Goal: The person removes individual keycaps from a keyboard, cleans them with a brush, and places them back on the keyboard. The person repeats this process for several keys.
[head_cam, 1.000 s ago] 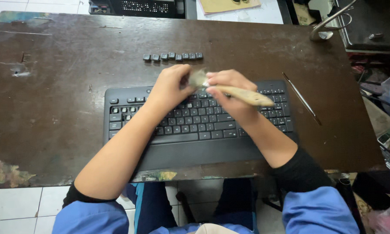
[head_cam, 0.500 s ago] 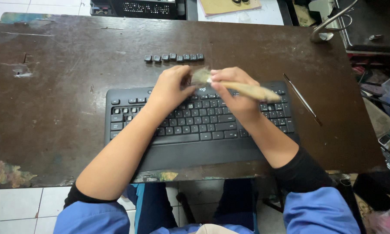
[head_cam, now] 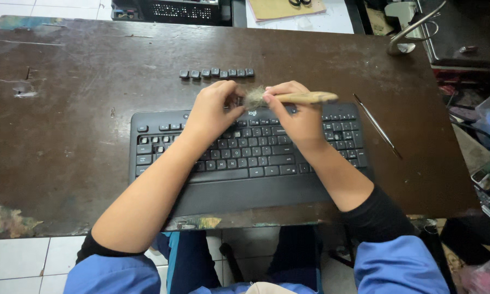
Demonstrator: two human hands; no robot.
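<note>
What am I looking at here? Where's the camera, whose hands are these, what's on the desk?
There is no machine: one person works with bare hands, filmed by a camera worn on their head and looking down, so the arms enter from the bottom edge.

On the worn brown table lies a black keyboard. Beyond it sits a short row of loose black keycaps, and to the right lies a thin metal rod.

The right hand has its grip on a wooden-handled brush, bristles pointing left over the keyboard's top edge. The left hand is right at the bristle tip, fingers pinched; whether it holds anything small I cannot tell.

At the far edge are a dark device and some papers, partly cut off.
</note>
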